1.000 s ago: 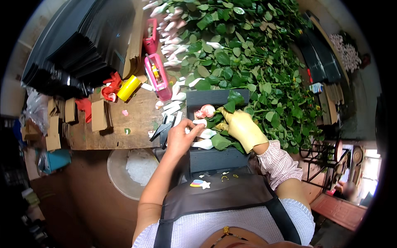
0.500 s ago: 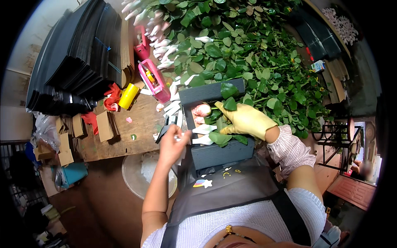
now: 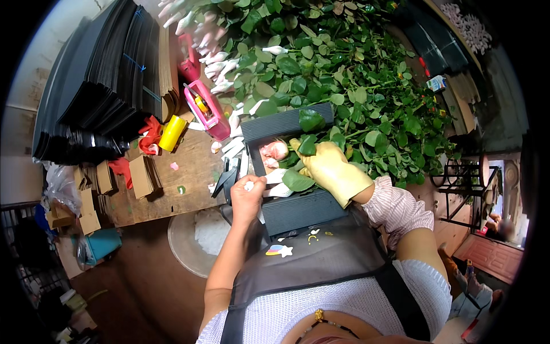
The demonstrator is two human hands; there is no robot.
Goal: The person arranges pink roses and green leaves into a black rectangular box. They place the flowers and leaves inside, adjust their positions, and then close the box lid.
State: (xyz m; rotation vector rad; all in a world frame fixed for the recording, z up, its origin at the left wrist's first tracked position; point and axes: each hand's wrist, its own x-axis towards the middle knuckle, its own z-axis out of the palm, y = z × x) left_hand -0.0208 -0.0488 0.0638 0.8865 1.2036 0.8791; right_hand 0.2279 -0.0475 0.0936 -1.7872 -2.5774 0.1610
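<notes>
A dark grey corrugated cardboard wrap [image 3: 305,212] stands in front of me, folded up on two sides around several roses. Two pink rose heads [image 3: 275,150] show bare inside it. Nearer me lie buds in white net sleeves [image 3: 276,175]. My left hand [image 3: 247,198], bare, is closed beside these buds, pinching a small white piece [image 3: 248,186], perhaps a net sleeve. My right hand [image 3: 332,171], in a yellow rubber glove, curls over the rose stems inside the wrap; leaves partly hide its fingertips.
A big heap of leafy roses [image 3: 355,80] covers the table's back and right. Pink tape dispensers [image 3: 207,112], a yellow roll [image 3: 172,133], brown card pieces [image 3: 145,176] and stacked dark cardboard [image 3: 109,74] stand left. A black-handled tool [image 3: 227,179] lies near my left hand. Below is a round bin [image 3: 186,252].
My left hand has moved slightly right and down against the netted buds, its fingers closing more. My right hand has drawn its fingers together around the stems. The view has shifted slightly.
</notes>
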